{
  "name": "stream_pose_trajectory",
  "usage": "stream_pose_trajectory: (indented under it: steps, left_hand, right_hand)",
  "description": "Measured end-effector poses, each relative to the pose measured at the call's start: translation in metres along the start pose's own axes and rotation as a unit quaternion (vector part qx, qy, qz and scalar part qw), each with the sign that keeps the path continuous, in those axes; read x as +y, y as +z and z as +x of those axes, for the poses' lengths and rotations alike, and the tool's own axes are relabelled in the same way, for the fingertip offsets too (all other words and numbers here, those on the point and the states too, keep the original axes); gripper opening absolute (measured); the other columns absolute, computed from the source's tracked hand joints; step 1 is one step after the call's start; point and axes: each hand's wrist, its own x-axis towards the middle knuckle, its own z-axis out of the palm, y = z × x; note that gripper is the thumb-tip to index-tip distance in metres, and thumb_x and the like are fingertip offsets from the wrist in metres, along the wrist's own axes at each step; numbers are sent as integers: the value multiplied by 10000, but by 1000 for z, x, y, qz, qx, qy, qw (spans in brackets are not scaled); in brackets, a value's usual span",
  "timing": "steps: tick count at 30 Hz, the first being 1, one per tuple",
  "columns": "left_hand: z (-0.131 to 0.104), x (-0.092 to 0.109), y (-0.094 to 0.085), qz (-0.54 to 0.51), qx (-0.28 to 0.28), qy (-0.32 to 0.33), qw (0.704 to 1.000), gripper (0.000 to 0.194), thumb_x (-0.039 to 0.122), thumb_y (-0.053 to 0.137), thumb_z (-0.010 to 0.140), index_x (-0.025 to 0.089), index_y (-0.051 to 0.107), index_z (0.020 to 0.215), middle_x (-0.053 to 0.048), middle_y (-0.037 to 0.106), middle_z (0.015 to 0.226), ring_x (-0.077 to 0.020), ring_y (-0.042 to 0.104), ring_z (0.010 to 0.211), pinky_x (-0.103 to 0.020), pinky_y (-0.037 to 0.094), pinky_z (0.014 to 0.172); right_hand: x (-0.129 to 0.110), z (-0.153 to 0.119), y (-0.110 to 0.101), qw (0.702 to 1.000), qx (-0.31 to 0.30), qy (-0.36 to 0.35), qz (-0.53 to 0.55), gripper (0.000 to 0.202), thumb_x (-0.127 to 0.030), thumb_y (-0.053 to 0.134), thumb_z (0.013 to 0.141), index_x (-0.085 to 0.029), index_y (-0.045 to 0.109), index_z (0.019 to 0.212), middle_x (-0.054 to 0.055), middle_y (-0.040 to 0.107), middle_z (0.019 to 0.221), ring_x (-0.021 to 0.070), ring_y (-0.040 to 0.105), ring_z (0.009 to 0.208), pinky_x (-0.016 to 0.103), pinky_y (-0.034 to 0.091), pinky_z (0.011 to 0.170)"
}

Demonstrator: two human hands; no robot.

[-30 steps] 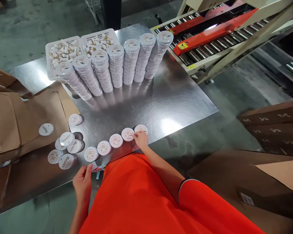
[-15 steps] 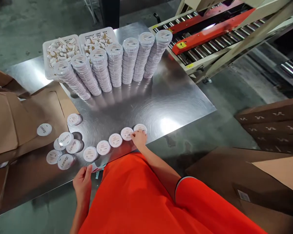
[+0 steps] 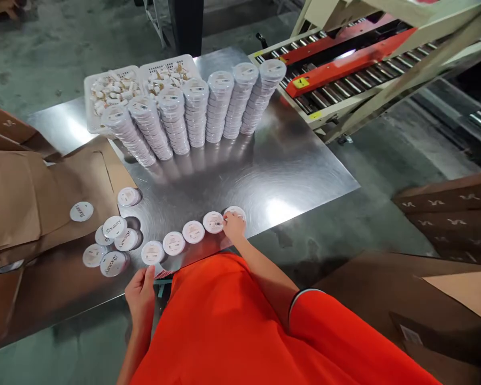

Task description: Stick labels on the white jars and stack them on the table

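Note:
A row of several round white tubs (image 3: 193, 232) with printed labels on top runs along the near edge of the metal table (image 3: 256, 166). My right hand (image 3: 234, 226) is over the rightmost tub (image 3: 238, 210), covering much of it. Its thumb and fingers are pinched together beside the right rim of the neighbouring tub (image 3: 213, 222); anything between them is too small to make out. Below the leftmost tub (image 3: 152, 253), my left hand (image 3: 141, 291) pinches a thin sheet (image 3: 162, 272) with red and white on it, partly hidden against the table edge and red shirt.
Tall stacks of clear-wrapped round tubs (image 3: 196, 115) stand at the back, before two white baskets (image 3: 88, 107) of small white-and-tan pieces. Loose tubs (image 3: 114, 263) lettered "sbeauty" lie left, near an open carton (image 3: 76, 176). A roller conveyor (image 3: 336, 80) adjoins the far right; cartons (image 3: 449, 214) stand right.
My right fingertips have shifted off the second tub from the right toward the rightmost one. My left hand keeps its pinch on the sheet. The whole view has shifted slightly.

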Motion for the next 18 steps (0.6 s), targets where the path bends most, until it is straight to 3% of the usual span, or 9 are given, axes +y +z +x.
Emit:
stream_pose_trajectory:
  steps: [2,5,7,9,10,13,15,17,18]
  left_hand:
    - [0,10,0,-16,8,10,1000,440,548,579,777,211,442,531,45,338,528,-115,334,548,-236,322,511]
    - [1,22,1,-33,17,20,999,448,559,571,785,206,469,529,40,360,521,-116,349,544,-238,340,521]
    - [2,27,2,-44,19,21,999,461,559,571,796,203,470,521,38,365,520,-114,352,541,-238,337,518]
    - [3,29,2,-50,18,20,998,475,552,579,804,203,455,507,40,358,515,-110,349,531,-240,330,507]
    - [4,29,2,-50,20,19,998,480,546,583,807,202,450,500,40,358,509,-110,353,525,-241,331,501]
    - [6,24,-1,-71,11,28,997,412,533,596,811,192,557,583,13,516,571,-138,494,579,-247,427,551]
    - [7,18,-2,-121,-16,50,991,342,517,641,793,186,678,871,-57,697,878,-191,644,796,-280,525,708]
    - [5,9,-4,-157,-51,74,983,461,475,710,759,205,646,1128,-118,670,1195,-234,658,1042,-331,538,878]
    - [4,4,-4,-158,-65,79,982,474,456,732,749,207,640,1141,-127,655,1227,-242,647,1088,-346,531,915]
  right_hand:
    - [-10,-10,-5,999,18,-20,47,194,-163,497,919,-172,646,1042,124,669,1103,268,595,1049,412,385,926]
    - [-44,-43,-10,964,-37,-164,207,142,-246,522,917,-195,625,999,72,671,1026,204,602,960,364,436,903]
    - [-73,-75,-10,874,-163,-283,361,204,-298,615,855,-210,604,1039,50,654,1027,183,600,928,336,474,853]
    - [-100,-104,-12,775,-278,-335,459,398,-290,700,776,-219,560,1142,34,625,1035,160,591,886,310,491,804]
    - [-111,-116,-14,749,-305,-341,480,406,-284,700,771,-221,552,1144,13,608,980,144,576,838,297,490,775]
    - [-127,-132,-22,743,-315,-336,485,251,-276,643,813,-218,574,1047,-31,529,819,120,504,729,272,459,707]
    - [-127,-133,-26,757,-307,-332,472,194,-274,626,828,-216,590,1010,-35,508,783,119,478,708,262,436,680]
    - [-124,-130,-27,764,-303,-324,469,187,-278,632,832,-215,604,1006,-34,512,770,119,474,693,258,426,662]
    - [-123,-129,-25,765,-304,-317,471,182,-283,636,836,-214,610,1002,-34,518,766,119,479,686,259,427,657]
